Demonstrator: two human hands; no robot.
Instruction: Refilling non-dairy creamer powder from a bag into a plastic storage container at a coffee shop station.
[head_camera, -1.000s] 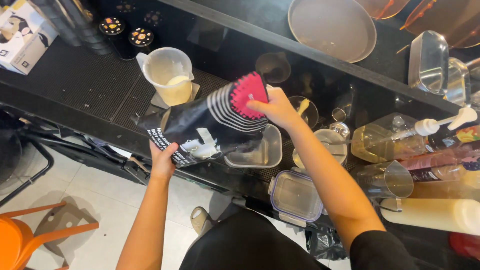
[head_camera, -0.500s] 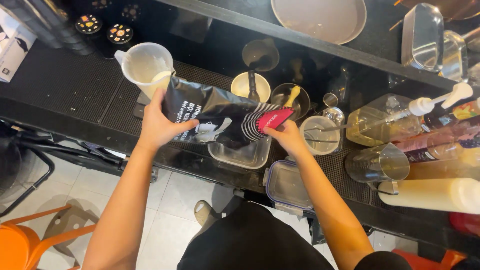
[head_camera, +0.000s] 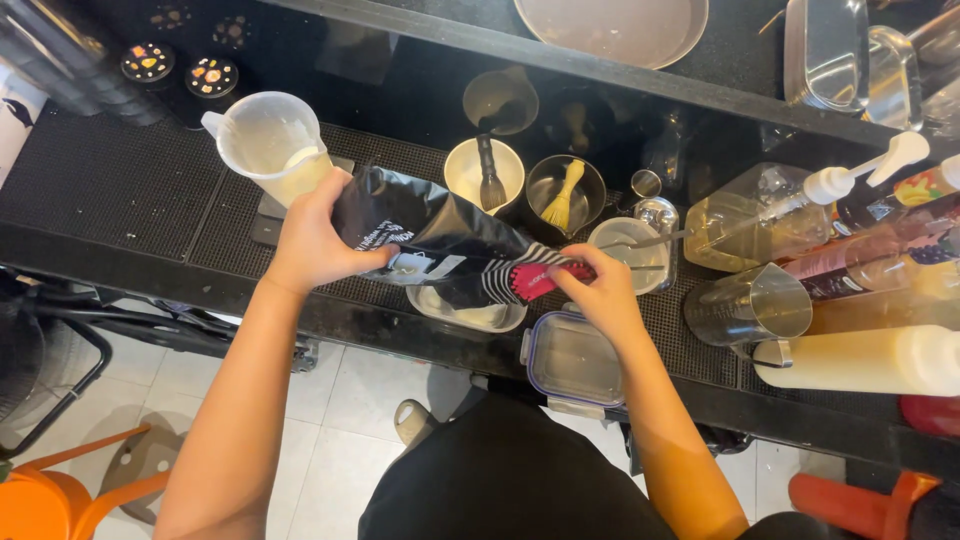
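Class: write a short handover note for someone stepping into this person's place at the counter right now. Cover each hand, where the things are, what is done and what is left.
Left hand: grips the bottom end of the black bag, which lies tipped sideways.
Right hand: pinches the bag's striped mouth end with its red strip.
Under the bag: a clear tub on the black counter mat. Its lid lies beside it, off.
Measuring jug stands behind the left hand.
Done: bag lifted and tilted over the tub.
Left: whether anything is pouring cannot be told; tub not yet closed.

A black desk (head_camera: 120, 190) stood over a pale tiled floor (head_camera: 330, 400), an orange chair (head_camera: 40, 500) at near left.
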